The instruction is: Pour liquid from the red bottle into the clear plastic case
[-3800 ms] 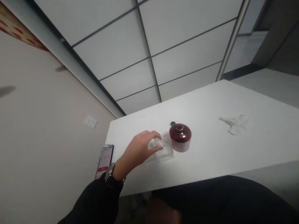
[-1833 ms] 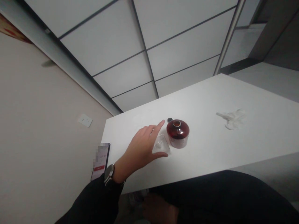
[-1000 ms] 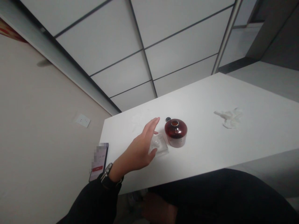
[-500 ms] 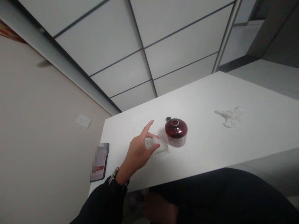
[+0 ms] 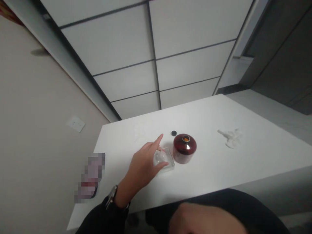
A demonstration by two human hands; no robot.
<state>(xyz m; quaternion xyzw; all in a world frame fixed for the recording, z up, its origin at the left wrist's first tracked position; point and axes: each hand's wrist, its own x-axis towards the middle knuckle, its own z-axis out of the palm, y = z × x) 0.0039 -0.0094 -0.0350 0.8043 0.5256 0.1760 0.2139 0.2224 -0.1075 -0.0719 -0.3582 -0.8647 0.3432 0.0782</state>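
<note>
My left hand point(image 5: 143, 162) reaches over the white table, its thumb and a finger on either side of a small rounded translucent piece point(image 5: 162, 156). The index finger points up and away. Under and beside these fingers sits a clear square glass dish point(image 5: 171, 163), partly covered by the hand. Just to the right stands a dark red bottle point(image 5: 184, 146) with an open round mouth. A small black cap point(image 5: 174, 133) lies behind the bottle. Low at the front edge, my right hand point(image 5: 207, 219) is blurred and cut off by the frame, its fingers hidden.
Crumpled white tissue point(image 5: 230, 138) lies on the right of the table point(image 5: 209, 120). A phone point(image 5: 94, 175) rests at the left edge by the wall, which has a socket plate point(image 5: 76, 124). White panelled doors point(image 5: 131, 48) rise behind the table.
My right hand has risen from below the table edge into the bottom of view. The view has shifted. My left hand stays around the translucent piece beside the bottle.
</note>
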